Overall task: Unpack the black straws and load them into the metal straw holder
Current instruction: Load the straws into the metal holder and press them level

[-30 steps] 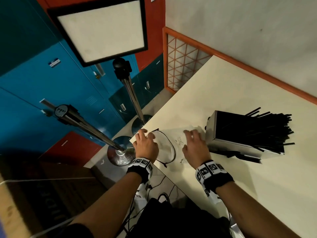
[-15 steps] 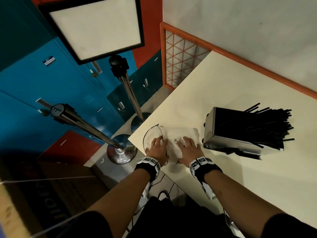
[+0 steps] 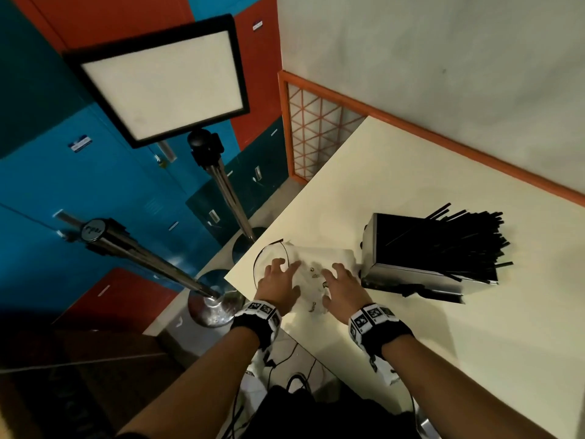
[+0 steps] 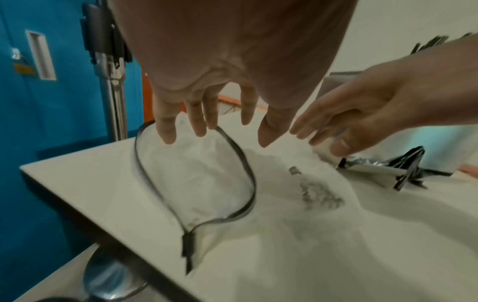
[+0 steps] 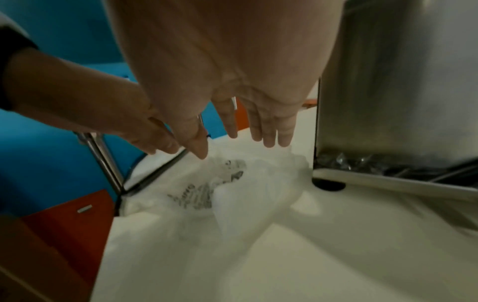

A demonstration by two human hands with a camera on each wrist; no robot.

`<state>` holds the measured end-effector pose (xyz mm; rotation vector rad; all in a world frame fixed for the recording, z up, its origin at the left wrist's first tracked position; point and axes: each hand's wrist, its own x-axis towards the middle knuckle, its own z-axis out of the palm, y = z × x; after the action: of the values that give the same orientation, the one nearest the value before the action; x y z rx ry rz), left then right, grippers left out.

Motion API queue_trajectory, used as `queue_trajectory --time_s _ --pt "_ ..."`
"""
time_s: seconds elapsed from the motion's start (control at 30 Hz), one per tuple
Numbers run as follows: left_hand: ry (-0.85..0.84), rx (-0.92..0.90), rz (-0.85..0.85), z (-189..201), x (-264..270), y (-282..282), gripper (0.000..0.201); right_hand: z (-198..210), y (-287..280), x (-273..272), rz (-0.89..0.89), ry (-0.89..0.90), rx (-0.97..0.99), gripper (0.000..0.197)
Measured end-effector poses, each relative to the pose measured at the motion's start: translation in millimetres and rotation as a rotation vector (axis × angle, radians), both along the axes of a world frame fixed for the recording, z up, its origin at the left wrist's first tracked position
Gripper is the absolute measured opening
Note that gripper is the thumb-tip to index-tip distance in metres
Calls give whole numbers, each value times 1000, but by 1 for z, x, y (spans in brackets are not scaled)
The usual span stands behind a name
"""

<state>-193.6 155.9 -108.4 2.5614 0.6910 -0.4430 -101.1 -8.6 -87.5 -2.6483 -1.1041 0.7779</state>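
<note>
An empty clear plastic bag [image 3: 319, 259] with a black zipper rim lies crumpled at the table's near left corner; the left wrist view shows the bag [image 4: 201, 175] gaping open. My left hand [image 3: 278, 280] hovers over the zipper end with its fingers [image 4: 165, 130] straight and spread. My right hand [image 3: 340, 283] is over the bag's right part, its fingers [image 5: 269, 134] straight as well. Neither hand grips anything. Just right of the bag stands the metal straw holder [image 3: 411, 277], packed with black straws [image 3: 459, 239] that stick out at its far end.
The cream table [image 3: 427, 359] ends just left of the bag. Beyond that edge stand a light panel on a stand [image 3: 164, 80], a chrome post [image 3: 139, 258] and blue lockers. An orange-trimmed wall [image 3: 474, 156] bounds the table's far side.
The hands first lay flat on the bag, then drew together and bunched it toward the table edge. Now both have opened with spread fingers, and the bag lies looser.
</note>
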Motion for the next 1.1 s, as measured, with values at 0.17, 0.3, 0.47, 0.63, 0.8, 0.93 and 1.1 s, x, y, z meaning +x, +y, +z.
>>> queue_trajectory --time_s 0.17,0.3,0.47,0.63,0.8,0.93,1.1 --pt "-234 28 36 26 12 -17 57 34 -23 -1 -11 64 244 47" --pt "-446 -71 -68 48 34 -38 56 55 -56 7 -72 6 410 28" --pt "-546 -228 -216 76 76 -75 68 75 -105 28 -268 -100 542 13" --pt "-470 -325 -349 88 117 -113 93 82 -160 40 -629 -160 559 10" --pt "-378 -300 -397 81 149 -142 121 82 -202 42 -974 -140 526 28" --pt "-344 -253 -385 72 164 -155 132 74 -215 52 -1069 -72 561 38" --pt "-344 -217 -350 63 174 -163 136 67 -207 64 -1004 -6 537 66"
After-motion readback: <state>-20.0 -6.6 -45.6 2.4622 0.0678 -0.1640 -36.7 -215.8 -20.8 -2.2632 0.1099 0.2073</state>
